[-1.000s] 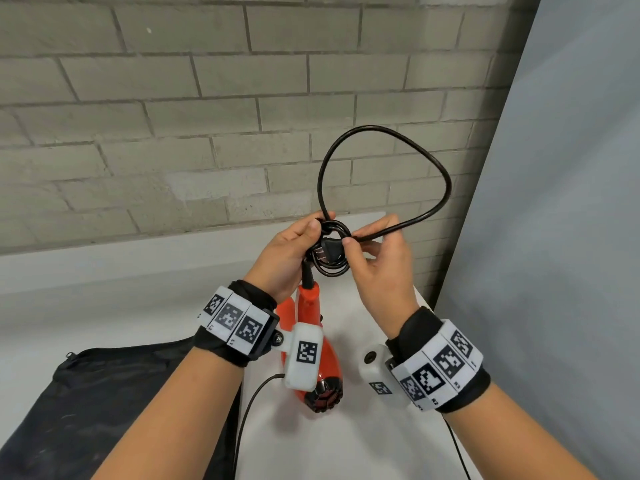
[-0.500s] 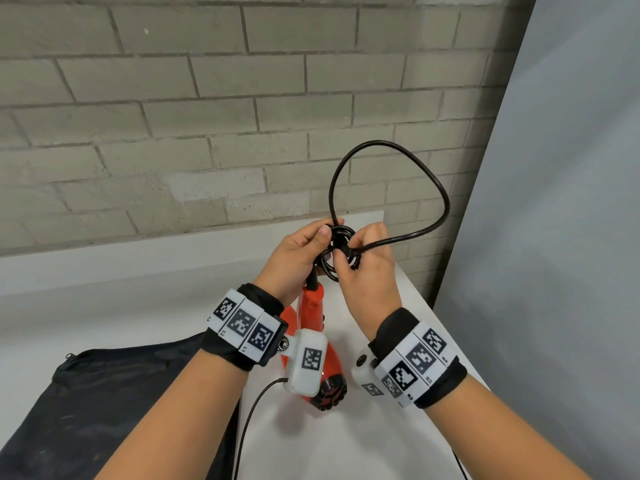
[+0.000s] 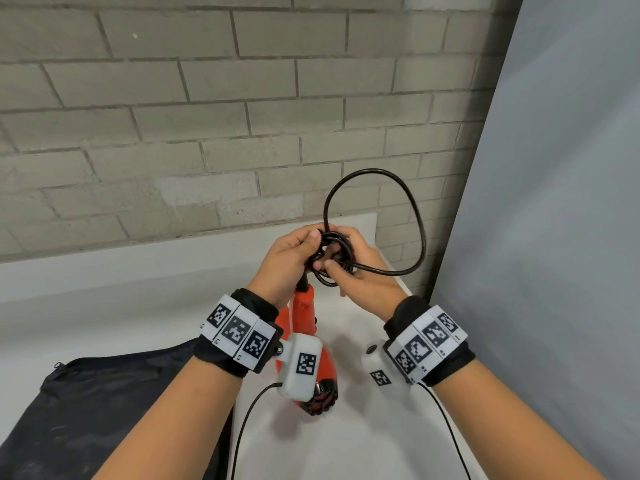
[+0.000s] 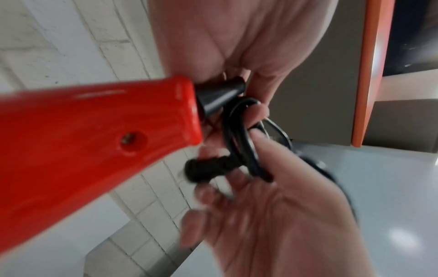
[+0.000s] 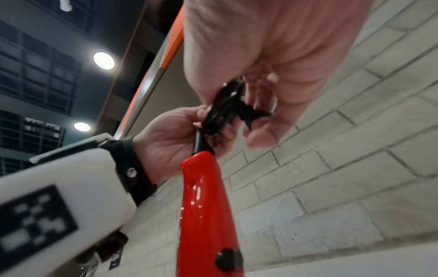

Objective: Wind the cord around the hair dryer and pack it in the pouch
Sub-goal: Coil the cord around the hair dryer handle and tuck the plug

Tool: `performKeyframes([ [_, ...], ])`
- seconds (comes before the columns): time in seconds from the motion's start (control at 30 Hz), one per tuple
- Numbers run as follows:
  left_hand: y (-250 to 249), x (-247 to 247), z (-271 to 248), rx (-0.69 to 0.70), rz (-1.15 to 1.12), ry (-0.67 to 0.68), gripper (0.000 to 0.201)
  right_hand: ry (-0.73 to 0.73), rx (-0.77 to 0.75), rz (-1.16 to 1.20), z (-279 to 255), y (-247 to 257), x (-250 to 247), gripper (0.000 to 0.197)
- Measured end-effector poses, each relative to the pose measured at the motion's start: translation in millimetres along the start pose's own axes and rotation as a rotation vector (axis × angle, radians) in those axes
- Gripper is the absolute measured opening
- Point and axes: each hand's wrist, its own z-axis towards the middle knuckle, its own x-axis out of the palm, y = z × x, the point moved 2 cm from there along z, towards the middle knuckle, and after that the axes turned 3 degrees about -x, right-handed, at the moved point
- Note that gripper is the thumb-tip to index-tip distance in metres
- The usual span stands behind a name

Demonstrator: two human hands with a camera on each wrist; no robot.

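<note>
A red hair dryer (image 3: 304,315) hangs handle-up over the white table, its black grille end (image 3: 322,398) pointing down. Its black cord (image 3: 417,220) is wound into a small coil (image 3: 341,277) just above the handle, and one loose loop rises up and to the right. My left hand (image 3: 311,251) pinches the coil from the left at the handle's top. My right hand (image 3: 337,259) grips the coil from the right, fingers curled through it. From the left wrist the red handle (image 4: 94,140) and the coil (image 4: 239,142) show close up and blurred. The right wrist view shows the handle (image 5: 203,206) too.
A black pouch (image 3: 86,417) lies flat on the table at lower left. The white table (image 3: 346,445) runs back to a grey brick wall (image 3: 207,133). A grey panel (image 3: 554,237) stands close on the right. Thin sensor cables hang from both wrists.
The loose loop of cord has become smaller. My right hand's fingers have moved from pinching the cord beside the coil to curling through it. Both hands stay together above the handle.
</note>
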Motion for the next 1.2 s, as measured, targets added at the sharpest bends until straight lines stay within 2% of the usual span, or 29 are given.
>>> performKeyframes([
  [0.1, 1, -2, 1, -0.015, -0.003, -0.012, 0.026, 0.108, 0.062, -0.007, -10, -24, -6, 0.016],
  [0.17, 1, -3, 0, -0.015, -0.033, -0.009, 0.026, 0.121, 0.11, -0.135, -17, -48, -10, 0.009],
  [0.23, -1, -3, -1, -0.023, -0.102, -0.001, 0.027, 0.173, 0.228, -0.335, -24, -77, -16, 0.012],
  [0.27, -2, -4, -2, -0.028, -0.136, 0.009, 0.028, 0.253, 0.343, -0.478, -29, -95, -19, 0.016],
  [0.33, -3, -7, -1, -0.034, -0.183, 0.035, 0.03, 0.527, 0.61, -0.827, -41, -124, -22, 0.026],
  [0.37, -3, -8, -1, -0.032, -0.182, 0.044, 0.03, 0.656, 0.686, -0.963, -48, -131, -23, 0.031],
  [0.43, -3, -8, 0, -0.025, -0.153, 0.047, 0.03, 0.738, 0.698, -1.048, -50, -127, -23, 0.035],
  [0.5, -2, -8, 0, -0.02, -0.13, 0.04, 0.03, 0.567, 0.651, -0.933, -41, -110, -24, 0.038],
  [0.6, -2, -6, 1, -0.028, -0.085, 0.03, 0.029, 0.31, 0.431, -0.477, -24, -72, -17, 0.048],
  [0.67, -1, -4, 2, -0.036, -0.078, 0.024, 0.028, 0.263, 0.234, -0.242, -13, -41, -5, 0.044],
  [0.73, -1, -2, 3, -0.035, -0.106, 0.02, 0.028, 0.208, 0.118, -0.058, -4, -24, 5, 0.037],
  [0.8, -1, -3, 4, -0.03, -0.129, 0.005, 0.029, 0.146, 0.097, 0.151, -3, -18, 9, 0.038],
  [0.9, -2, -7, 5, -0.015, -0.123, -0.02, 0.026, 0.146, 0.086, 0.386, -7, -20, 12, 0.022],
  [0.97, -3, -9, 6, -0.009, -0.11, -0.015, 0.025, 0.148, 0.097, 0.379, -9, -24, 14, 0.017],
  [1.07, -4, -12, 4, -0.01, -0.104, 0.019, 0.028, 0.087, 0.165, 0.165, -8, -40, 14, 0.031],
  [1.2, -6, -11, 0, 0.004, 0.083, 0.055, 0.031, -0.005, 0.227, -0.1, -7, -60, 6, 0.024],
])
